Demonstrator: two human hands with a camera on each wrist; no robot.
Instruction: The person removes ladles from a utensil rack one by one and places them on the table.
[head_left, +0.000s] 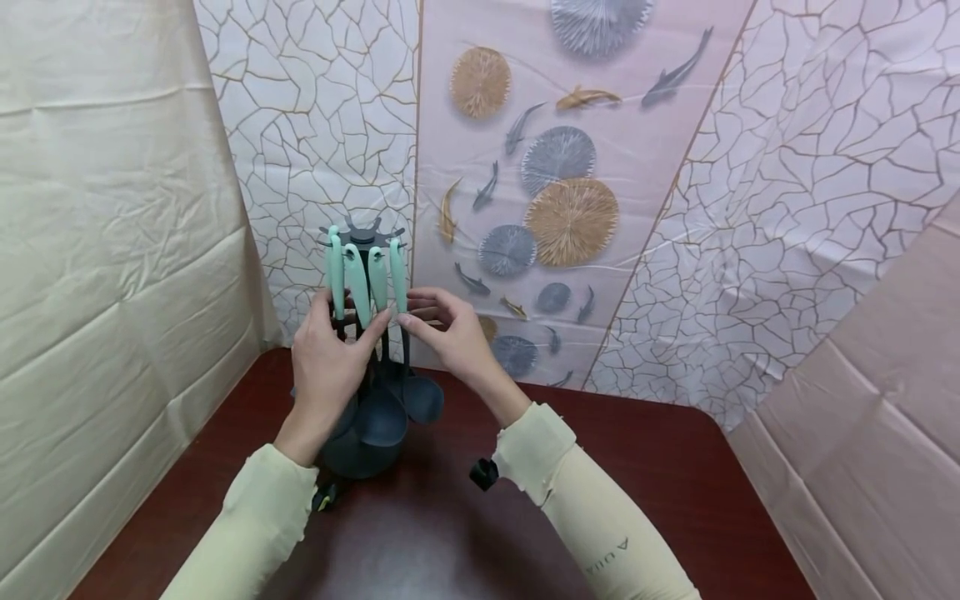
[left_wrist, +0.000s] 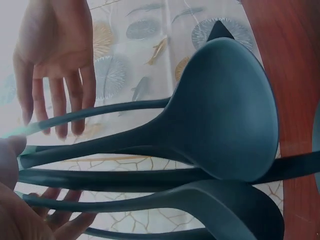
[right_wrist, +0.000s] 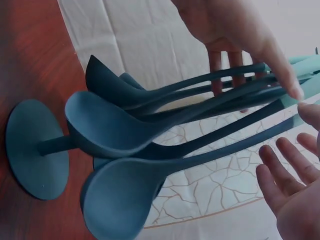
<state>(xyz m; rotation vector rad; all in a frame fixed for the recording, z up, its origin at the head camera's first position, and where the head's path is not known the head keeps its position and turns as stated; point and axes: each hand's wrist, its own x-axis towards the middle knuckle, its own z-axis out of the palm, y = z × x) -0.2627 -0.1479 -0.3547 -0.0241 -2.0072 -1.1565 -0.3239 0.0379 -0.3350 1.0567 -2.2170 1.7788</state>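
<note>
the hanging utensils are bunched between your two grips, their mint-green handles up at thumb height and their dark heads fanned out below. your left grip sits round the near left side of the bunch: thumb in front, its tip touching a handle, fingers reaching behind, the two apart with handles between rather than clamped down. your right grip is apart too; the thumb tip touches the outermost handle on its side, while the fingers spread loosely beyond it. that light contact from opposite sides likely serves to steady or line up the handles without lifting them. just above both grips is the hooked crown of the stand, where the handle tops sit; hanging by the tops leaves the heads free, probably so they can swing a little when touched. straight below the grips, past the heads, the stand's round foot rests on the tabletop, and its width presumably keeps the loaded pole from tipping. farther out, behind the grips, hangs a patterned backdrop, with a plain cloth beyond your left grip's side.
</note>
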